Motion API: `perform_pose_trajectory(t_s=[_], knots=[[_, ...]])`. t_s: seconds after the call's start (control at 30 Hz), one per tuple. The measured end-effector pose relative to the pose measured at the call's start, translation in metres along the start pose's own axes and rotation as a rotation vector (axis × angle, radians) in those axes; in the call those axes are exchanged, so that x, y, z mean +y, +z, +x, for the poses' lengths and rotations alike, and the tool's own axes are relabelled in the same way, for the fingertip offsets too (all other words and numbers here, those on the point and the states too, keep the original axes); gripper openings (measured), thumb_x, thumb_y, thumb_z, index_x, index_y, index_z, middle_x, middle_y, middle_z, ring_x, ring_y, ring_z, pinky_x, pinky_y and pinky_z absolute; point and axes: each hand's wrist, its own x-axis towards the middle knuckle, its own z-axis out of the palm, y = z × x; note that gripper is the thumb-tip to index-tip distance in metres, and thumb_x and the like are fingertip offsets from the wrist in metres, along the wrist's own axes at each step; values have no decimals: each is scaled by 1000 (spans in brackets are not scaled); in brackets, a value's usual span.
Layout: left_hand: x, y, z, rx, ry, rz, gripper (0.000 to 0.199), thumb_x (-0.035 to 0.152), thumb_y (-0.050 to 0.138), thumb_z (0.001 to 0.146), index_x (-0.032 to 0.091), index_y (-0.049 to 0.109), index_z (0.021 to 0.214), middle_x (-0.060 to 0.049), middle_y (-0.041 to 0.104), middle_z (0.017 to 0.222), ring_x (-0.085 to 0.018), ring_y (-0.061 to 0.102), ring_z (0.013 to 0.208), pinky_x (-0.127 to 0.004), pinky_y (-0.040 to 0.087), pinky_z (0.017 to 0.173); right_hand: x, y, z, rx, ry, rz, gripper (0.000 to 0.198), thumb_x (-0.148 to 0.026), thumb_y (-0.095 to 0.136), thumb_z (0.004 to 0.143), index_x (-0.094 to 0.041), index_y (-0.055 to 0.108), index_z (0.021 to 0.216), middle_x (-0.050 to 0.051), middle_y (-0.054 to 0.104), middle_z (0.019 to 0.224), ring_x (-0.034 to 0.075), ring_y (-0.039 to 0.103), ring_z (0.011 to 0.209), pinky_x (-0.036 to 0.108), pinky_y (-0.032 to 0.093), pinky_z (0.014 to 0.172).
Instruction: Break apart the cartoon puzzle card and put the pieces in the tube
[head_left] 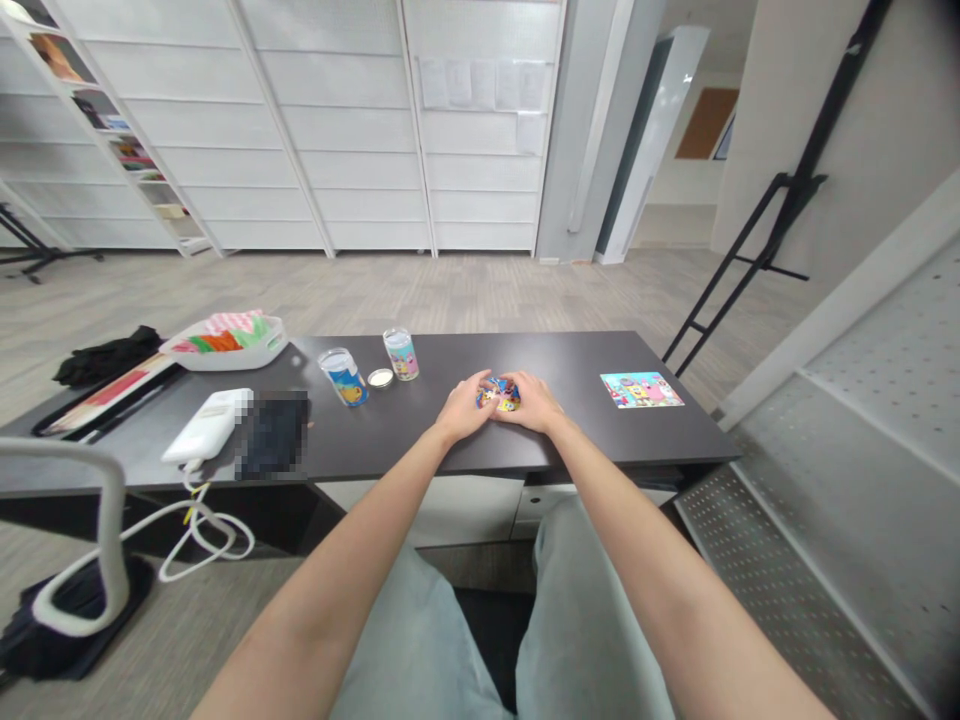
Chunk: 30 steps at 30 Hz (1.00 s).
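My left hand (463,402) and my right hand (529,402) meet at the middle of the dark table (525,350), both cupped around a small heap of colourful puzzle pieces (499,394). Fingers of both hands touch the pieces, which are partly hidden by them. A finished cartoon picture card (642,389) lies flat to the right. Left of my hands stand two small clear jars with cartoon labels, one tilted (344,377) and one upright (401,354), with a round lid (380,378) between them.
A white tray (225,345) with colourful items sits at the table's left end, next to a black cloth (109,355) and long flat boxes (105,395). A white power bank (208,425) with a cable and a dark phone (274,433) lie nearer. A perforated metal panel (840,500) stands at the right.
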Motion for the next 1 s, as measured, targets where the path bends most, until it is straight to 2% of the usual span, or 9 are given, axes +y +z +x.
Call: perform_pose_trajectory(t_s=[0.1,0.27,0.37,0.5,0.6,0.7,0.8,0.9,1.0], knots=[[7,5,1,35,23,14,59,45,82,123,32,71,179,-17,77,176,-35,74,162,-66,59,148,1,3,0,10,0,-30,75,-71,105,85,-46,87,152,20,83,160,58,76,155,85,56,136],[11,7,2,57,-34,126,62,56,79,121,29,73,176,-22,74,181,-44,67,172,-79,47,152,2,6,0,19,16,-77,87,-71,106,82,-43,85,161,23,76,170,62,70,159,88,53,141],[14,7,2,36,-36,169,58,63,73,124,29,78,170,-21,73,185,-43,63,179,-78,42,155,1,6,0,3,19,-104,81,-71,106,83,-43,87,156,23,77,167,61,70,156,88,53,140],[20,6,0,-3,9,187,47,57,71,128,28,82,162,-17,76,181,-37,67,174,-71,47,154,-1,4,-1,-10,28,-135,73,-68,101,88,-42,86,155,23,76,165,58,71,154,86,54,139],[23,5,-2,-8,11,192,44,55,71,128,28,82,161,-16,81,173,-36,72,165,-68,52,150,-3,3,-2,-5,42,-150,77,-67,99,90,-41,83,161,24,75,167,58,70,156,87,55,138],[23,5,-3,32,-34,206,51,58,70,127,27,79,166,-19,77,177,-39,67,172,-72,48,152,-5,3,-3,4,69,-161,85,-70,100,88,-37,81,164,27,72,170,61,67,159,88,52,141],[22,5,-2,41,-52,197,58,62,70,125,27,76,171,-21,74,183,-42,63,178,-76,43,154,-8,2,-2,10,93,-161,81,-70,102,86,-41,82,159,24,75,166,62,67,157,90,52,138],[21,5,-2,11,-25,162,61,65,71,122,28,77,170,-20,77,180,-41,65,176,-72,44,154,-9,1,0,9,108,-154,80,-70,105,81,-43,82,153,23,76,162,63,69,154,91,54,135],[21,3,-2,10,-4,121,59,65,70,118,32,79,166,-19,80,177,-44,67,173,-76,44,152,-11,-2,0,9,119,-150,82,-69,106,78,-44,81,151,23,77,162,64,69,154,92,55,131]])
